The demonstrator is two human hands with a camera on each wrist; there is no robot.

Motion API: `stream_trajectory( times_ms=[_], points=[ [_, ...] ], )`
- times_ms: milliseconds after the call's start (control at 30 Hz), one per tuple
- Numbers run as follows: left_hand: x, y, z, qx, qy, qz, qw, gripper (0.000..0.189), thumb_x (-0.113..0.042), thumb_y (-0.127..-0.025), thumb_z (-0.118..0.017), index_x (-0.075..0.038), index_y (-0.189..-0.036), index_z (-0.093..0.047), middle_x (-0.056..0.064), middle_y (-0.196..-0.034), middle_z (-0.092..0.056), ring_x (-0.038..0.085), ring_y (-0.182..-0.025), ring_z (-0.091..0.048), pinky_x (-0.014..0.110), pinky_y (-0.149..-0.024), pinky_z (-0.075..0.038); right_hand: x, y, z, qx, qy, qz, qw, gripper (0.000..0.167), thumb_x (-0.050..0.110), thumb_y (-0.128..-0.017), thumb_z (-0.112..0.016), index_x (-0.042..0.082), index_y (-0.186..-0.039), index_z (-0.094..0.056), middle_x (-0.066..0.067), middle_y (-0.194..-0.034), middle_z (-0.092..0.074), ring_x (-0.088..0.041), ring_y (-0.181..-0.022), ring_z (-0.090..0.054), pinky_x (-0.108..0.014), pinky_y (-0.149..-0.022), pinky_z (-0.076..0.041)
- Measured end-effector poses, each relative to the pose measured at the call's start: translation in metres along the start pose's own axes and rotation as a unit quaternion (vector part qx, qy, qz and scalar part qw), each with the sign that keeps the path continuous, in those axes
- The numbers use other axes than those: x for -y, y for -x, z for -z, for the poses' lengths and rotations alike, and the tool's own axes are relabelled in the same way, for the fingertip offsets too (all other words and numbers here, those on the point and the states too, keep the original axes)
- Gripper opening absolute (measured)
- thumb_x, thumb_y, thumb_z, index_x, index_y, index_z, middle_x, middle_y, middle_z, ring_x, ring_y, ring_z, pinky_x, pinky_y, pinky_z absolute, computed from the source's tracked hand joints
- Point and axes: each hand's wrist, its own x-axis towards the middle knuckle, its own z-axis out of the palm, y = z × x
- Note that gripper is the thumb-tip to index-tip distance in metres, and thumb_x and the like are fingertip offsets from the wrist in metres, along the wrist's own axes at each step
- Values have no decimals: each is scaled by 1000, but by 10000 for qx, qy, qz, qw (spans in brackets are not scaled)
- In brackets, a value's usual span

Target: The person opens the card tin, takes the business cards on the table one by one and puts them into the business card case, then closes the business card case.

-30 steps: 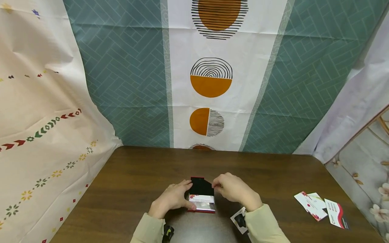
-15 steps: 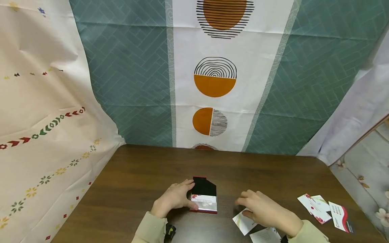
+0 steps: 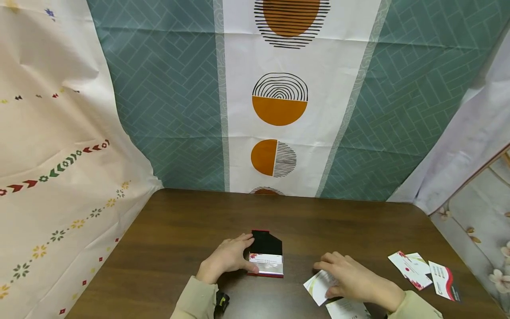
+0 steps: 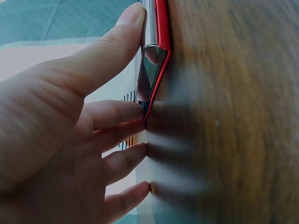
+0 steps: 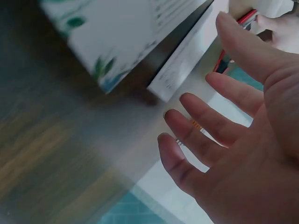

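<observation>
A red-edged business card case (image 3: 266,242) lies with its black flap folded back and a white card (image 3: 264,258) in its metal tray. Along its left side rests my left hand (image 3: 227,258). In the left wrist view the thumb presses the metal tray (image 4: 150,25), and the index and middle fingertips touch the red cover's edge. My right hand (image 3: 354,278) hovers over a white business card (image 3: 316,286) with a green design; a second card (image 3: 345,309) lies just below it. In the right wrist view the fingers are spread and loosely bent, holding nothing.
Toward the table's right side lie a red-flowered card (image 3: 408,269), a partly covered card (image 3: 418,262) and a red-and-black card (image 3: 443,280). Patterned cloths hang behind the table (image 3: 191,217) and at both sides.
My right hand has left the case's right edge and moved right and toward me, over the loose cards. The left hand has stayed on the case.
</observation>
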Motion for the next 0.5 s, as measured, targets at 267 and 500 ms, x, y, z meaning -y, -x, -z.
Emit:
stream_trajectory(
  times_ms=[267, 500],
  points=[
    [0, 0, -1, -17, -1, 39, 10000, 89, -49, -71, -83, -5, -142, -51, 9, -151, -41, 33, -138, -37, 56, -109, -28, -10, 2, 0, 345, -504, -423, 9972, 57, 37, -69, -86, 14, -117, -66, 8, -110, -53, -14, -99, -50, -39, -73, -48],
    [-1, 0, 0, -16, 29, 12, 10000, 89, -49, -71, -83, -4, -142, -51, 10, -151, -41, 33, -138, -36, 57, -109, -28, -15, 4, -3, 194, -690, -449, 9964, 47, 38, -69, -85, 21, -104, -59, 14, -102, -48, -8, -92, -45, -34, -69, -46]
  ],
)
